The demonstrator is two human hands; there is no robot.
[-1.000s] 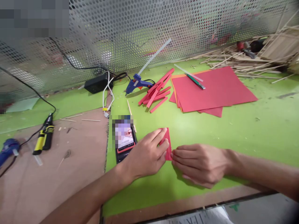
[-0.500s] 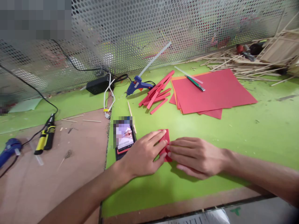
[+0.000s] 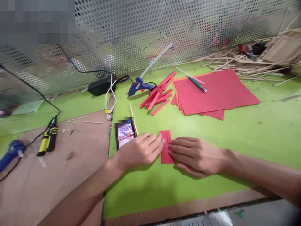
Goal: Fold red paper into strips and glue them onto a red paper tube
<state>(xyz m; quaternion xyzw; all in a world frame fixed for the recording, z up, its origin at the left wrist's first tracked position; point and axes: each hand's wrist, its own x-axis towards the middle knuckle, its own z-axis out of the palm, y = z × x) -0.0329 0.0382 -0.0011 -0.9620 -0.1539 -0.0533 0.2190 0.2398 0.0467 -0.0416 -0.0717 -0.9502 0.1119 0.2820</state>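
A narrow folded piece of red paper (image 3: 166,150) lies on the green tabletop between my hands, with a crease running along its length. My left hand (image 3: 142,149) touches its left edge with stretched fingertips; the thumb is hidden. On the other side, the fingers of my right hand (image 3: 197,155) lie stretched out side by side, tips against the paper's right edge. That hand's thumb rests low, near the table. A phone (image 3: 125,133) with a lit screen is partly covered by my left hand.
Behind are red paper strips (image 3: 158,95), a blue glue gun (image 3: 138,86) and red sheets (image 3: 216,94) with a green-handled cutter (image 3: 197,84) on top. Thin wooden sticks (image 3: 230,64) pile up at back right. Yellow-black pliers-like handles (image 3: 48,138) lie left. A perforated metal panel (image 3: 145,31) closes the back.
My left hand has slid left off the red paper to its left edge, uncovering more of it. My right hand stays nearly in place. The picture on the phone has changed.
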